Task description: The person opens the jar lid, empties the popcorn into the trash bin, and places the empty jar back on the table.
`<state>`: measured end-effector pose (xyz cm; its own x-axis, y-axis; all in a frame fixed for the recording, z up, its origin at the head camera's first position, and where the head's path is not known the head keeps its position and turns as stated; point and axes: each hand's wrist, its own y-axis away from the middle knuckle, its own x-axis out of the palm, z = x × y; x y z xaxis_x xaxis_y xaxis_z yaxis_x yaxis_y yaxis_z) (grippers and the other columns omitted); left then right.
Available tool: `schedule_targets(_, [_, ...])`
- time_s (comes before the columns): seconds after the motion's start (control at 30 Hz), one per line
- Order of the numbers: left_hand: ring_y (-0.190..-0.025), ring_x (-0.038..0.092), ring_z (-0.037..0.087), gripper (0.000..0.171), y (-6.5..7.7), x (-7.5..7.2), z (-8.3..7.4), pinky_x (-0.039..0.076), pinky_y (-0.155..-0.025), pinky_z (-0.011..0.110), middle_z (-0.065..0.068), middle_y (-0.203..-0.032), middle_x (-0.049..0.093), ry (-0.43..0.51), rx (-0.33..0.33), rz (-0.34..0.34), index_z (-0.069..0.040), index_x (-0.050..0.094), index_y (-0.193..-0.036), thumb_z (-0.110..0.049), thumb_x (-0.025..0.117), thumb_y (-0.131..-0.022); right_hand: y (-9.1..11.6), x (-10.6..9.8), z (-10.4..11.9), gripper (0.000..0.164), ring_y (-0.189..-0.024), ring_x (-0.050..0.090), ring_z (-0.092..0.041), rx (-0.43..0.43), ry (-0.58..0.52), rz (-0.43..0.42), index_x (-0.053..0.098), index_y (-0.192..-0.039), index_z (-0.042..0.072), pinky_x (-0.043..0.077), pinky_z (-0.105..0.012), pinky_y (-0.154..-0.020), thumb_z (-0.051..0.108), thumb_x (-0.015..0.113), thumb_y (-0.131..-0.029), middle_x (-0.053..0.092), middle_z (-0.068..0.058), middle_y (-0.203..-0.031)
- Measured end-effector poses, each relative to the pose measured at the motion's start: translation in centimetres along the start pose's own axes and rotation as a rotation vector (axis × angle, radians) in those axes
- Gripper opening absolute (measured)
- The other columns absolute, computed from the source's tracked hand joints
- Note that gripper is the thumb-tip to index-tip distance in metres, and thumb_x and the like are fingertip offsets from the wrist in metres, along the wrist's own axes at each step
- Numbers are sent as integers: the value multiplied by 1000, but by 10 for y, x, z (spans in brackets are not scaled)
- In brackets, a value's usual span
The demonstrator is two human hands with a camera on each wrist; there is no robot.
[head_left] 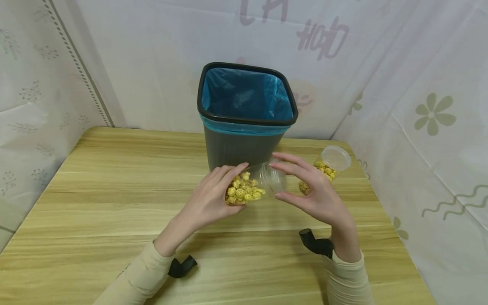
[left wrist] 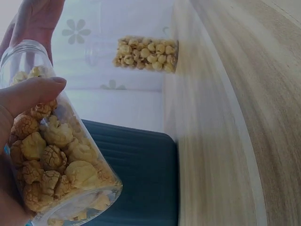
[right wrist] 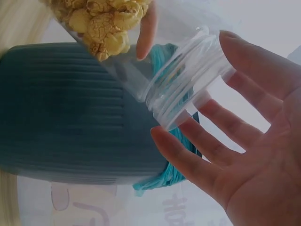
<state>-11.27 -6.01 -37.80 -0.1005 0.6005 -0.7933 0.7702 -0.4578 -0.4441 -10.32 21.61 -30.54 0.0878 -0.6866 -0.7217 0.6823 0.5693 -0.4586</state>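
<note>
My left hand [head_left: 209,197] grips a clear plastic jar [head_left: 245,189] partly filled with yellow popcorn. The jar is tilted, its mouth toward my right hand, and in the left wrist view the thumb lies across its side over the popcorn [left wrist: 54,157]. Thumb and fingers of my right hand [head_left: 318,190] are spread around the clear screw lid [right wrist: 195,84] at the mouth, fingertips at its edge. Behind my right hand, a second jar of popcorn [head_left: 327,169] stands upright with a whitish translucent lid [head_left: 336,158].
A dark grey trash bin [head_left: 244,148] with a blue liner [head_left: 244,95] stands at the table's back, just beyond the held jar. The wooden table [head_left: 126,182] meets patterned cloth walls [head_left: 152,76] behind and at the sides. Black curved mounts [head_left: 183,267] sit at both wrists.
</note>
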Motion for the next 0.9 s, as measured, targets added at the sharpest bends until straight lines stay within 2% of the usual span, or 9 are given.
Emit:
schedule_targets(0.23, [-117, 61, 28, 106, 0, -3, 1, 55, -97, 47, 7, -131, 63, 10, -8, -4, -23, 38, -158, -36, 95, -70, 2, -2, -6, 74, -141, 52, -16, 37, -59, -42, 56, -147, 7, 58, -34, -100, -3, 84, -80, 50, -10, -157])
schedule_targets(0.5, [-119, 61, 28, 104, -2, -8, 3, 54, -102, 48, 7, -133, 63, 28, -10, -32, -22, 38, -158, -33, 94, -70, 4, 1, -16, 80, -142, 51, -14, 77, -128, -110, 51, -151, 9, 58, -30, -100, -11, 80, -80, 52, -7, -156])
schedule_targets(0.7, [-123, 61, 30, 104, -2, -13, 5, 46, -114, 55, 9, -134, 62, 44, -17, -48, -21, 38, -157, -32, 94, -70, 9, 6, -31, 76, -140, 51, -9, 114, -111, -115, 52, -151, 10, 59, -32, -98, -9, 79, -82, 50, -9, -156])
schedule_targets(0.8, [-125, 60, 31, 105, -2, -16, 5, 43, -116, 59, 10, -135, 61, 51, -19, -58, -21, 38, -158, -33, 95, -70, 11, 10, -41, 73, -140, 50, -4, 161, -92, -101, 52, -151, 12, 60, -34, -97, -4, 79, -85, 50, -9, -156])
schedule_targets(0.9, [-125, 60, 31, 105, -2, -18, 5, 43, -116, 59, 10, -135, 61, 55, -16, -64, -20, 37, -158, -33, 94, -71, 14, 14, -51, 70, -140, 50, -6, 206, -67, -86, 53, -150, 15, 60, -39, -96, 2, 80, -87, 51, -9, -156])
